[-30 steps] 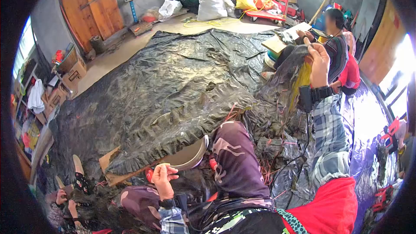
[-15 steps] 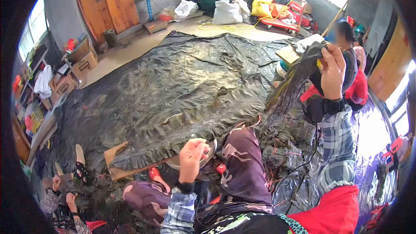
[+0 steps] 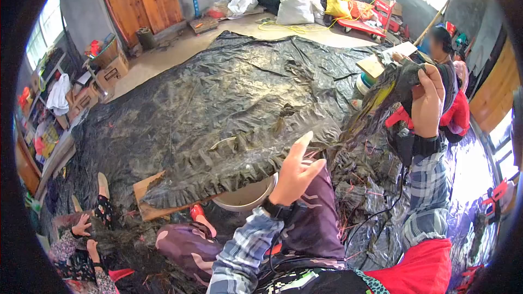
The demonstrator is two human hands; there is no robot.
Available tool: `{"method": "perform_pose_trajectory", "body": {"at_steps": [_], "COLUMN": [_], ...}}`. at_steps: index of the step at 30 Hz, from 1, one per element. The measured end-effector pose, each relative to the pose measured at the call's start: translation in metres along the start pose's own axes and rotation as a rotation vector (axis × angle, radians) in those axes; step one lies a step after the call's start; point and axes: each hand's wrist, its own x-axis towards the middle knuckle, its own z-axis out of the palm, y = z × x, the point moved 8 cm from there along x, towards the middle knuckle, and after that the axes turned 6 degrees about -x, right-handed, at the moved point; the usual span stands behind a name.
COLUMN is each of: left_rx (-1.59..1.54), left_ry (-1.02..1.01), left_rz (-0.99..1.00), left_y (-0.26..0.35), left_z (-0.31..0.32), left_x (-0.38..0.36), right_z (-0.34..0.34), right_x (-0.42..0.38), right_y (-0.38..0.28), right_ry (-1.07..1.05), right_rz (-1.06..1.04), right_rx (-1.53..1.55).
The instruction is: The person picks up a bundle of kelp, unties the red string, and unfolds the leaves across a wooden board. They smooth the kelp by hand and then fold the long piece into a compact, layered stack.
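Observation:
A long dark strip with ruffled edges, which looks like kelp [image 3: 239, 164], lies across a brown board [image 3: 143, 190] in front of my knees. Its right end rises off the board, and my right hand [image 3: 426, 100] is closed around that end, holding it up at the right. A yellowish streak shows on the raised part. My left hand [image 3: 297, 177] hovers over my thigh by the strip's near edge, index finger stretched out and thumb apart, with nothing in it. Partly under the strip and board stands a pale bucket [image 3: 245, 198].
Black plastic sheeting [image 3: 190, 87] covers the floor. A co-worker [image 3: 455, 109] sits at the right; another person's hands [image 3: 81, 226] show at lower left. Bags [image 3: 294, 10] and a red trolley [image 3: 362, 26] stand at the back wall. A black cable [image 3: 376, 209] runs beside my leg.
My left hand has moved right and up toward the strip, its fingers going from pinched to spread. The raised end has turned, showing more yellow. The other person's hand at lower left has opened.

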Motion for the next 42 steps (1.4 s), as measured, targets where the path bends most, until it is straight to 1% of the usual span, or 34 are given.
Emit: {"method": "perform_pose_trajectory", "body": {"at_steps": [2, 4, 6, 7, 8, 9, 11, 12, 13, 15, 16, 17, 18, 19, 20, 21, 22, 23, 24, 25, 26, 28, 29, 30, 31, 32, 33, 34, 35, 36, 37, 39, 40, 42], "left_rx": [-0.011, 0.015, 0.081, 0.001, -0.028, -0.056, -0.255, -0.258, -0.225, -0.2, -0.268, -0.269, -0.247, -0.224, -0.283, -0.276, -0.259, -0.241, -0.26, -0.238, -0.251, -0.337, -0.41, -0.41, -0.237, -0.13, -0.024, -0.143, -0.267, -0.349, -0.352, -0.399, -0.408, -0.417], "left_ry": [-0.041, -0.113, -0.179, -0.227, -0.237, -0.245, -0.435, -0.488, -0.552, -0.515, -0.518, -0.507, -0.467, -0.424, -0.372, -0.353, -0.237, -0.123, -0.098, -0.07, 0.015, 0.178, 0.258, 0.337, 0.397, 0.471, 0.544, 0.574, 0.603, 0.655, 0.677, 0.662, 0.639, 0.64], "left_rz": [0.012, 0.069, 0.125, 0.089, 0.109, 0.131, -0.225, -0.113, -0.258, -0.345, -0.449, -0.447, -0.443, -0.435, -0.391, -0.384, -0.33, -0.276, -0.232, -0.229, -0.173, -0.073, -0.028, -0.098, 0.005, -0.066, -0.137, -0.198, -0.256, -0.308, -0.307, -0.4, -0.453, -0.454], "left_y": [-0.004, -0.006, -0.006, -0.016, -0.02, -0.024, -0.017, -0.036, -0.044, -0.047, -0.05, -0.048, -0.046, -0.045, -0.045, -0.042, -0.037, -0.03, -0.018, -0.006, -0.006, 0.004, 0.016, 0.022, 0.002, 0.003, 0.006, -0.006, -0.02, -0.021, -0.026, -0.059, -0.086, -0.09], "left_z": [0.023, 0.048, 0.073, 0.089, 0.105, 0.114, 0.135, 0.147, 0.151, 0.148, 0.147, 0.144, 0.139, 0.134, 0.129, 0.124, 0.11, 0.094, 0.081, 0.065, 0.045, 0.004, -0.018, -0.038, -0.068, -0.086, -0.104, -0.116, -0.126, -0.129, -0.135, -0.141, -0.146, -0.147], "left_x": [0.013, 0.022, 0.024, 0.024, 0.022, 0.018, -0.002, -0.012, -0.024, -0.037, -0.042, -0.039, -0.033, -0.027, -0.021, -0.015, -0.006, 0.002, 0.008, 0.011, 0.012, 0.005, -0.005, -0.02, -0.037, -0.057, -0.077, -0.097, -0.115, -0.13, -0.144, -0.172, -0.187, -0.198], "right_z": [-0.004, -0.006, -0.005, -0.003, 0.006, 0.005, 0.002, -0.016, -0.039, -0.091, -0.114, -0.14, -0.168, -0.155, -0.129, -0.088, -0.059, 0.0, 0.022, 0.095, 0.127, 0.219, 0.252, 0.276, 0.301, 0.321, 0.331, 0.344, 0.349, 0.353, 0.355, 0.349, 0.344, 0.329], "right_x": [-0.003, -0.006, -0.012, -0.016, -0.021, -0.023, -0.027, -0.026, -0.023, -0.023, -0.026, -0.027, -0.024, -0.018, -0.005, 0.005, 0.016, 0.025, 0.044, 0.018, 0.015, -0.032, -0.061, -0.08, -0.099, -0.116, -0.133, -0.149, -0.165, -0.181, -0.198, -0.229, -0.242, -0.267], "right_y": [-0.008, -0.011, -0.012, -0.012, -0.017, -0.015, -0.007, 0.014, 0.033, 0.098, 0.135, 0.179, 0.221, 0.223, 0.219, 0.203, 0.186, 0.137, 0.129, 0.036, 0.024, -0.032, -0.043, -0.045, -0.034, -0.012, 0.006, 0.036, 0.064, 0.099, 0.122, 0.184, 0.195, 0.219], "right_ry": [0.001, -0.048, -0.019, 0.002, -0.066, -0.065, -0.009, -0.072, -0.074, -0.059, -0.021, 0.017, 0.056, 0.04, -0.038, -0.115, 0.045, 0.002, 0.092, -0.032, -0.028, -0.299, -0.425, -0.545, -0.633, -0.68, -0.707, -0.791, -0.761, -0.763, -0.781, -0.699, -0.695, -0.703], "right_rz": [-0.025, -0.012, 0.018, 0.044, 0.043, 0.045, 0.033, 0.084, 0.086, 0.376, 0.497, 0.617, 0.721, 0.722, 0.646, 0.573, 0.413, 0.254, 0.141, -0.415, -0.331, -0.279, -0.305, -0.47, -0.506, -0.422, -0.398, -0.197, -0.11, 0.061, 0.07, 0.42, 0.481, 0.611], "right_rx": [0.006, 0.062, 0.086, 0.117, 0.093, 0.098, 0.013, -0.053, -0.049, -0.212, -0.077, 0.06, 0.083, 0.088, 0.123, 0.161, 0.221, 0.216, 0.149, -0.28, -0.117, 0.288, 0.316, -0.011, 0.092, 0.209, 0.15, 0.15, 0.148, 0.156, 0.165, 0.137, 0.126, 0.086]}}
